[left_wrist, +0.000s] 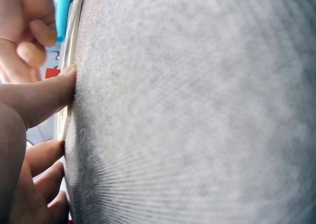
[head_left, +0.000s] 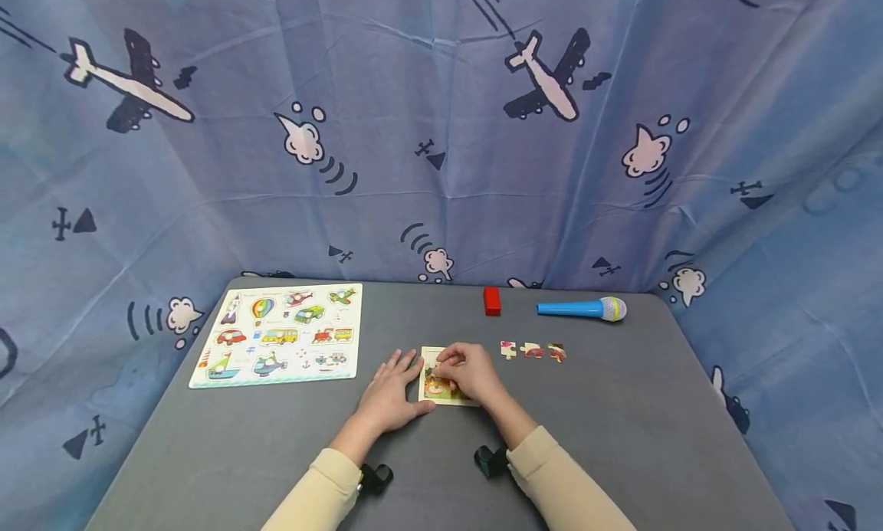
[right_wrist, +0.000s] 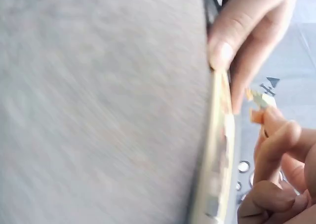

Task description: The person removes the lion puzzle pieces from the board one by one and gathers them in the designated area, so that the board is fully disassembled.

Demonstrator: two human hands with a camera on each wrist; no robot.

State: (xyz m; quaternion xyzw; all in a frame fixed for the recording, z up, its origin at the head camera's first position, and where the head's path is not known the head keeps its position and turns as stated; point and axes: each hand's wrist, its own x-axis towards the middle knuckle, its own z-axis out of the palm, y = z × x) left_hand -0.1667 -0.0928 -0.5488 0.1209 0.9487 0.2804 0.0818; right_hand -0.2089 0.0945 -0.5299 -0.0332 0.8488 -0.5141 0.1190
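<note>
A small jigsaw board (head_left: 431,352) with a pale frame and a coloured animal picture lies in the middle of the table, partly covered by the right hand. Spread out flat at its left side is my left hand (head_left: 390,394); the thumb (left_wrist: 57,88) rests at the near edge and the fingers touch the left edge. Over the board, my right hand (head_left: 474,372) pinches a small jigsaw piece (right_wrist: 263,99) between thumb and fingertips, held just above the board in the right wrist view. To the right lie three loose jigsaw pieces (head_left: 533,350).
A large picture board (head_left: 276,374) of vehicles lies at the table's left. Toward the back stands a red block (head_left: 492,302), with a blue toy microphone (head_left: 572,309) to its right. A blue curtain (head_left: 386,94) printed with planes hangs behind the grey table (head_left: 655,439).
</note>
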